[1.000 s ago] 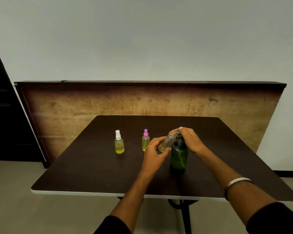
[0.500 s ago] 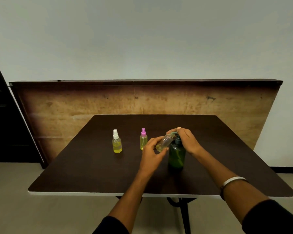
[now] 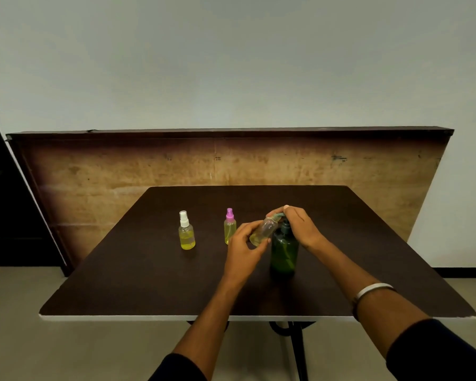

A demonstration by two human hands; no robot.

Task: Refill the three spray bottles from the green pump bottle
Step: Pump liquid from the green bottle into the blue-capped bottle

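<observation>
The green pump bottle (image 3: 284, 250) stands upright on the dark table (image 3: 154, 281), right of centre. My right hand (image 3: 300, 226) lies over its pump head, fingers curled around the nozzle. My left hand (image 3: 245, 246) holds a small clear uncapped spray bottle (image 3: 264, 231) tilted, its mouth up against the pump nozzle; a little yellow liquid shows at its low end. Two capped spray bottles with yellow liquid stand to the left: one with a white sprayer (image 3: 186, 234), one with a pink sprayer (image 3: 229, 229).
A worn wooden board (image 3: 231, 163) leans against the wall behind the table. The table's white front edge (image 3: 121, 318) is close to me, with its metal leg below. A dark cabinet stands at far left.
The hands and bottles keep the same pose; only my head camera has shifted slightly, so the scene sits a bit lower and further left.
</observation>
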